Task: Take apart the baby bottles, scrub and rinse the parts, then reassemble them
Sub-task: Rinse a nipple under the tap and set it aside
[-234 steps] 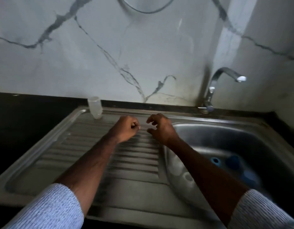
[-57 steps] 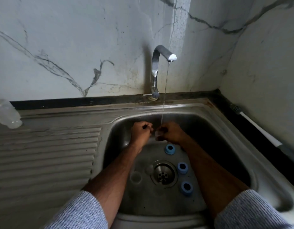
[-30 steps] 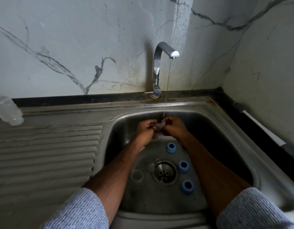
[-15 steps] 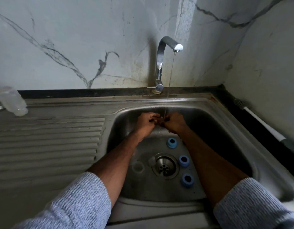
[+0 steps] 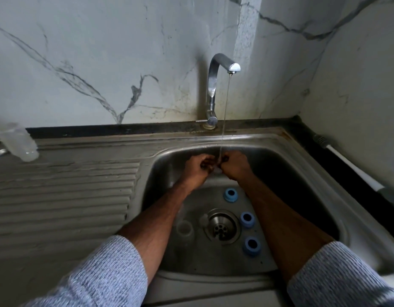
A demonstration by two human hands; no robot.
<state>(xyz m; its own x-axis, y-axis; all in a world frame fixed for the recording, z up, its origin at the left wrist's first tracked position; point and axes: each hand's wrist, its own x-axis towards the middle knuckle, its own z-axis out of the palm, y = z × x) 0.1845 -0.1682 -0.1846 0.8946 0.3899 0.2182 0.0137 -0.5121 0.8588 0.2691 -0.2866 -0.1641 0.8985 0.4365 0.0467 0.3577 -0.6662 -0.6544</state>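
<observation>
Both hands meet under the thin stream from the tap [image 5: 213,85] — left hand [image 5: 197,168] and right hand [image 5: 234,165] curled around one small pale bottle part [image 5: 217,171]. Three blue rings [image 5: 247,220] lie at 5 o'clock of them beside the drain [image 5: 221,227]; a clear bottle [image 5: 17,141] stands at 9 o'clock — well apart.

Small clear part [image 5: 217,171] hidden between hands.
</observation>
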